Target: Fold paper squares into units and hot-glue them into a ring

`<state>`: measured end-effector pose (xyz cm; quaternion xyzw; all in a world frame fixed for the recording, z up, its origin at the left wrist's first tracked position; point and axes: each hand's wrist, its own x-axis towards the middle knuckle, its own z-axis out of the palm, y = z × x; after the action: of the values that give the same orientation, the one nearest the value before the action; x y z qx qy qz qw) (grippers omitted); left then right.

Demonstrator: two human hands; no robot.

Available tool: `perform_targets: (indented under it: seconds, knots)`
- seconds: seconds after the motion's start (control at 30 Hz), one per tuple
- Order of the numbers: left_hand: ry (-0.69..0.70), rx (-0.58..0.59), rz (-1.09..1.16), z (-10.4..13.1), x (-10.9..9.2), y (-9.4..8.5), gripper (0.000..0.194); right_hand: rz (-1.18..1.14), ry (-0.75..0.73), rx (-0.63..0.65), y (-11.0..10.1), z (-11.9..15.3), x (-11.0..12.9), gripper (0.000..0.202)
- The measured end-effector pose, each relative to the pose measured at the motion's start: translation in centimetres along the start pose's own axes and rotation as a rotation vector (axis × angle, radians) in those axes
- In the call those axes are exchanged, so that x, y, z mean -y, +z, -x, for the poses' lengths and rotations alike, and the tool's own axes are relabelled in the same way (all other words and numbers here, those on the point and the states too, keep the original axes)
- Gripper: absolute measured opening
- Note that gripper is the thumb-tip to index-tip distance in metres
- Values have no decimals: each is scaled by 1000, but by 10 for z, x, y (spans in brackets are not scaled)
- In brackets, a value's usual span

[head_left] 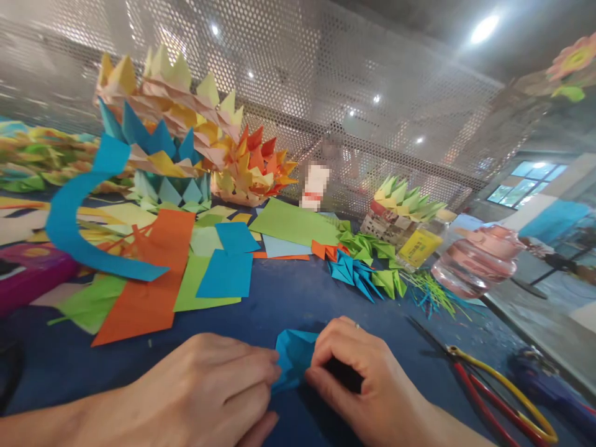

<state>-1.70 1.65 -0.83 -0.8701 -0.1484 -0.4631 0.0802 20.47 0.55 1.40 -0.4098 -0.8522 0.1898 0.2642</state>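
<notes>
A small piece of blue paper (294, 357), creased and partly folded, is between my two hands just above the dark blue tabletop (288, 292). From the left, my left hand (209, 385) grips its edge with the fingers pressed together. My right hand (356, 366) pinches the opposite side between thumb and curled fingers. Part of the paper is hidden behind the fingers. Beyond my hands lie flat blue paper pieces (225, 275) and an orange sheet (149, 279). Several folded blue paper points (354, 276) are bunched farther right.
Open scissors (484, 379) with red and yellow handles lie at right, near a clear pink-tinted bottle (479, 261). Layered folded-paper rings (172, 136) stand at back left. A curved blue strip (65, 217) arches over paper scraps at left. Perforated metal (288, 74) rises behind.
</notes>
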Motion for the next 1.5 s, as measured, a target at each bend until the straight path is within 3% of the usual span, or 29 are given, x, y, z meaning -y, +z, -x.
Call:
perform_targets:
  seconds: [0.43,0.57,0.83,1.0,1.17,1.3,1.5]
  knots:
    - [-43,118,-12,7,1,10,32,46,129,20,5,-4,-1,19]
    - [-7,92,-28,5,3,7,31,26,157,36,5,-4,0,19]
    - [-213,115,157,4,-1,0,24,-22,131,40,1,-5,0,19]
    - [-101,72,124,1,1,-4,21,-3,135,53,1,-4,0,18]
    - [8,163,39,3,2,-5,17,35,162,46,3,-5,3,20]
    - [58,221,-59,10,-1,-4,15,61,187,29,6,-8,5,20]
    - [49,195,-53,9,-2,-3,18,118,206,11,9,-9,6,18]
